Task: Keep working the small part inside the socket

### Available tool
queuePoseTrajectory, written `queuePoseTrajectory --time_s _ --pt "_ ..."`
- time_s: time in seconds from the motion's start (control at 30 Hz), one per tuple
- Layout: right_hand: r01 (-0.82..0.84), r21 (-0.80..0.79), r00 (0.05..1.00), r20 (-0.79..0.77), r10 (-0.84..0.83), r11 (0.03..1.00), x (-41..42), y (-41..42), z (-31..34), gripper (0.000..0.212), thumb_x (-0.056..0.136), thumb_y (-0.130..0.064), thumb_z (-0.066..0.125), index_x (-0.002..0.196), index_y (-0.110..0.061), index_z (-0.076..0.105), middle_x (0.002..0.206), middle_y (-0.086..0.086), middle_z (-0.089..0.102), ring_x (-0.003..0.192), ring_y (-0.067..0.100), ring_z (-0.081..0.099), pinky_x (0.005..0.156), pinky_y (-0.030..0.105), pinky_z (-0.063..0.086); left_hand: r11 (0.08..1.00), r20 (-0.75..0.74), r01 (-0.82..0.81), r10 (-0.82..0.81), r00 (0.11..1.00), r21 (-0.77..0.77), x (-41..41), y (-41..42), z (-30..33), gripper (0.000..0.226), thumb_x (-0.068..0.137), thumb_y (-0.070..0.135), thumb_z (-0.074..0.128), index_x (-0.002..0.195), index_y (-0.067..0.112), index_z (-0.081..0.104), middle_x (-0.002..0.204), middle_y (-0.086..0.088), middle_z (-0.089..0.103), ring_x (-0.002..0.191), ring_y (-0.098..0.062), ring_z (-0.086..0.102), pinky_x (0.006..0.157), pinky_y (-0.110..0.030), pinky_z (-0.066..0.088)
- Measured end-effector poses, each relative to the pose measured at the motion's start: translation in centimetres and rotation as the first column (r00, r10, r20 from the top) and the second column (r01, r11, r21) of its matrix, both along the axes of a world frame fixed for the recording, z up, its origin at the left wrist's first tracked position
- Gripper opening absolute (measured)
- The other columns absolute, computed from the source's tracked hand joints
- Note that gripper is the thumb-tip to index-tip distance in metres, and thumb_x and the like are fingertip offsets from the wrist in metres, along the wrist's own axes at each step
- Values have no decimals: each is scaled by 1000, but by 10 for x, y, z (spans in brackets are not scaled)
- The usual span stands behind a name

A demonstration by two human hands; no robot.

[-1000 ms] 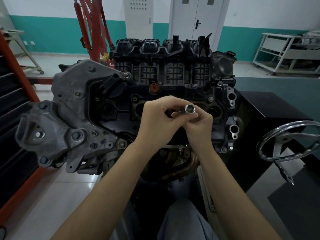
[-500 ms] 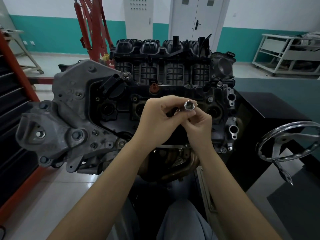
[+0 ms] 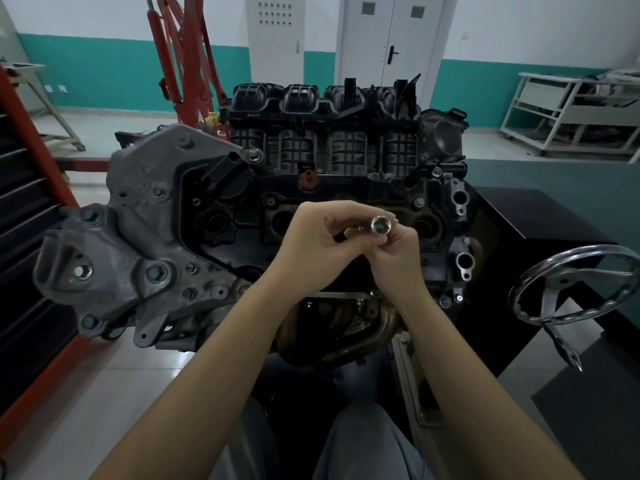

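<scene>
Both my hands meet in front of a black engine (image 3: 346, 188) on a stand. A small shiny metal socket (image 3: 380, 225) with its open end facing me is held between them. My left hand (image 3: 311, 244) curls its fingers round the socket's shaft end from the left. My right hand (image 3: 398, 252) pinches the socket from below and the right. Part of the shaft is hidden inside my fingers. The grey timing cover (image 3: 138, 244) of the engine lies to the left of my hands.
A chrome handwheel (image 3: 568, 289) sticks out at the right on a black stand (image 3: 526, 216). A red engine hoist (image 3: 183, 57) stands behind the engine at the left. A white metal rack (image 3: 568, 112) is at the far right, and dark shelving (image 3: 24, 216) at the left.
The socket and both hands shifted only slightly, rising a little and then settling; the grip on the socket looks the same.
</scene>
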State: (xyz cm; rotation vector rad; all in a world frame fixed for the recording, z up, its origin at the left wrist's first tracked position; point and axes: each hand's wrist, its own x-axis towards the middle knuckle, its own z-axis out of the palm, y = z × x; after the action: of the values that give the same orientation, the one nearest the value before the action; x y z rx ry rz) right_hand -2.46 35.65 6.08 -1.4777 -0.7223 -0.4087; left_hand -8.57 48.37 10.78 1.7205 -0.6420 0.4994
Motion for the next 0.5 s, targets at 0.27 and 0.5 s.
queuePoseTrajectory --time_s 0.27,0.5 --pt "18 -176 1000 20 -14 984 -2 -6 18 29 81 9 67 95 -17 69 89 -6 71 88 11 68 78 23 51 996 55 -87 87 995 -1 5 -4 -1 21 79 0 72 98 9 75 94 -1 75 93 -12 70 87 -31 55" --pt "-95 -568 991 25 132 818 14 -28 52 21 79 3 70 81 -17 71 77 2 71 74 12 67 69 30 53 999 25 33 -32 999 -38 2 2 -1 24 82 -5 71 104 5 71 100 -12 73 99 -21 70 92 -38 55"
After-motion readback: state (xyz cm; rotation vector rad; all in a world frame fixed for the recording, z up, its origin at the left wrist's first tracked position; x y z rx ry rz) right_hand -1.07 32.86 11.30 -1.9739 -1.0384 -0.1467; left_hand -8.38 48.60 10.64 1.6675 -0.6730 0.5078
